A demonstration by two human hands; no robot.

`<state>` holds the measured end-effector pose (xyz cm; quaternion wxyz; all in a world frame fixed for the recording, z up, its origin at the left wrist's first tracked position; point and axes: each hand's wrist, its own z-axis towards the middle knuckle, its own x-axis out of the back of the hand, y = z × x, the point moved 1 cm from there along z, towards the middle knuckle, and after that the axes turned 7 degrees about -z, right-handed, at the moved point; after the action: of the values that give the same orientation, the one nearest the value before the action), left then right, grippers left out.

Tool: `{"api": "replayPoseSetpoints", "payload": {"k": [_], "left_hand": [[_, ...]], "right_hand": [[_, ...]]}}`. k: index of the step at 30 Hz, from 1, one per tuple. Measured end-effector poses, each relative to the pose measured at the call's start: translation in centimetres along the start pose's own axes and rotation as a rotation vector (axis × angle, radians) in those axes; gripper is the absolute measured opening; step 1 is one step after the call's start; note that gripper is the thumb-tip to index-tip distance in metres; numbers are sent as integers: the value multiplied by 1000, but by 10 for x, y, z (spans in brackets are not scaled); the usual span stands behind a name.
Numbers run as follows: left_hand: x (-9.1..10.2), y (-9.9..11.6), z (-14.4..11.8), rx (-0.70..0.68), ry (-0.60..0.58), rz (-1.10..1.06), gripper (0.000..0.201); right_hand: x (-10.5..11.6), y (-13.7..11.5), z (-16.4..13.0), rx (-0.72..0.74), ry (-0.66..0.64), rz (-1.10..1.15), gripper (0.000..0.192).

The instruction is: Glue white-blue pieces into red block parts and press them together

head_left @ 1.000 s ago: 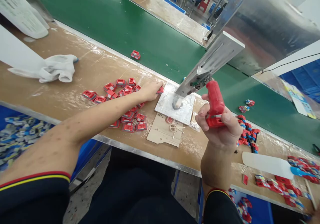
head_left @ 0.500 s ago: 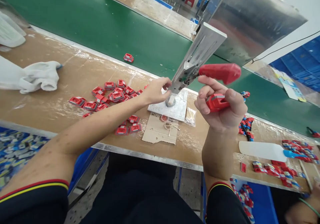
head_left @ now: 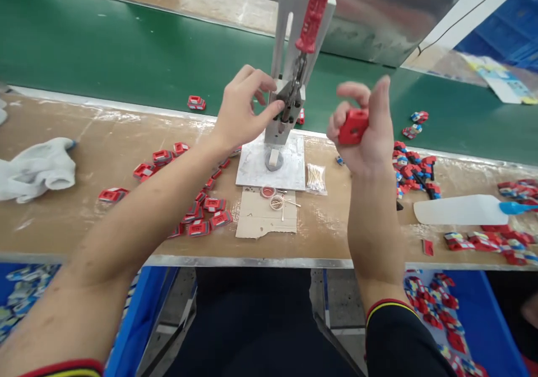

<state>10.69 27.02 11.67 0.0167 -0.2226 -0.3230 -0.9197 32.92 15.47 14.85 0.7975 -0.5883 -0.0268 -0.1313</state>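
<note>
My left hand (head_left: pixel 247 105) is at the toggle clamp (head_left: pixel 290 99) on the upright metal stand. Its thumb and fingers are apart, with the thumb tip at the linkage; whether it touches is hard to tell. The clamp's red handle (head_left: pixel 313 15) points up. Below, a small pale block (head_left: pixel 273 157) stands on a round pad on the metal base plate (head_left: pixel 250 170). To the right of the stand, my right hand (head_left: pixel 367 130) is raised, curled fingers holding a red plastic toy car part (head_left: pixel 353 126) against the palm. Its thumb points up, slightly blurred.
Several red car parts (head_left: pixel 214 204) lie left of the stand. Cardboard (head_left: pixel 263 223) in front bears small round containers and cotton swabs; bagged swabs (head_left: pixel 315 178) lie beside the plate. A bottle (head_left: pixel 460 210) and assembled toys (head_left: pixel 409 167) lie right. Behind runs a green belt (head_left: pixel 147 46).
The red handle has swung from leaning right to pointing up, and my right hand has come away from it. My left hand has risen from beside the pale block to the clamp linkage.
</note>
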Motion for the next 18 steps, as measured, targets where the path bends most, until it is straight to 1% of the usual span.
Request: {"api": "replayPoseSetpoints", "payload": {"k": [2,3,4,5,7,9,10,12,14,16,18], "left_hand": [[-1,4,0,-13,-3,-13,50],[-3,7,0,-20,1,-7,51],[-4,10,1,-32,10,8,52],[-6,13,3,-50,23,27,53],[-8,16,7,-97,48,65,58],[-8,17,12,-141,38,90,64],[-8,17,14,-154,25,97,66],[-6,18,17,-174,4,101,65],[-5,18,17,-190,6,93,63],[-5,18,16,-195,23,93,62],[-6,18,14,-195,42,99,63]], "right_hand": [[15,29,-40,12,87,-144,62],[22,44,-62,1,110,-271,60],[27,59,-83,-14,102,-422,58],[32,73,-103,-31,69,-578,56],[37,97,-138,-38,-44,-878,53],[39,114,-164,-7,-156,-1133,47],[38,119,-173,18,-189,-1237,43],[35,121,-185,69,-185,-1386,33],[28,115,-187,109,-114,-1443,24],[14,106,-179,180,-58,-1423,17],[-5,99,-163,306,-84,-1367,19]]}}
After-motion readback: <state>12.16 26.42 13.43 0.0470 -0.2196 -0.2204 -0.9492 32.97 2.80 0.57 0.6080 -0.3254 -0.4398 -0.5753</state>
